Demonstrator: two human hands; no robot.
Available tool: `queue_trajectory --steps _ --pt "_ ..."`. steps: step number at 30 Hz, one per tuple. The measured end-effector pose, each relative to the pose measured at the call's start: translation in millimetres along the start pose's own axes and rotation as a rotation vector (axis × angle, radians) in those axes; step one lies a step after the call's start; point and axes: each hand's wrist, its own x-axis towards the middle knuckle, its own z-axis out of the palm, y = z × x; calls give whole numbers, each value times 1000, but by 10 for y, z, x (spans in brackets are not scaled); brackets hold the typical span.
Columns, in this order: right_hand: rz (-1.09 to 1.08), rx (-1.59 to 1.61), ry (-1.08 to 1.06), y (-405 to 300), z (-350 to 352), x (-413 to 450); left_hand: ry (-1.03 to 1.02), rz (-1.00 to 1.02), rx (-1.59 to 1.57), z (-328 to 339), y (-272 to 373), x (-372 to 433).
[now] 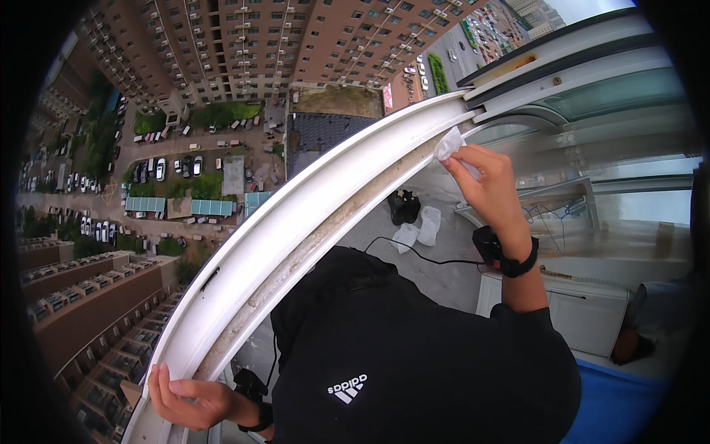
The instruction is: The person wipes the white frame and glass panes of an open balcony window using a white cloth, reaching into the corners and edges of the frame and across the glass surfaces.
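Observation:
My right hand (484, 180) pinches a crumpled white tissue (449, 145) at the far upper end of the white window frame (333, 176). The tissue touches the inner track (327, 225), whose groove is lined with grey-brown dirt. At the lower end of the frame, my left hand (191, 395) rests on the outer rim with its fingers bent over it. Nothing shows in that hand. The wider outer channel of the frame looks white, with a small dark slot near its lower part.
Beyond the frame is a high drop to parked cars (161, 169) and brick apartment blocks (249, 44). Sliding glass panes (604, 100) stand at the right. On the floor lie white plastic bags (430, 225), black shoes (404, 206) and a black cable (421, 258). A white cabinet (588, 316) stands behind.

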Motion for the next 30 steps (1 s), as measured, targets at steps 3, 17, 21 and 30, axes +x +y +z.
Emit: queue_trajectory --steps 3,17,21,30 --pt "-76 -27 118 -1 250 -267 19 -10 -28 26 12 2" --pt "-310 -143 236 275 440 -359 -7 32 -30 15 -56 5" --pt "-134 -212 162 298 362 -360 -26 10 -34 16 -40 3" --pt "-213 -276 -46 372 521 -407 -45 -6 -37 -1 -39 -6"
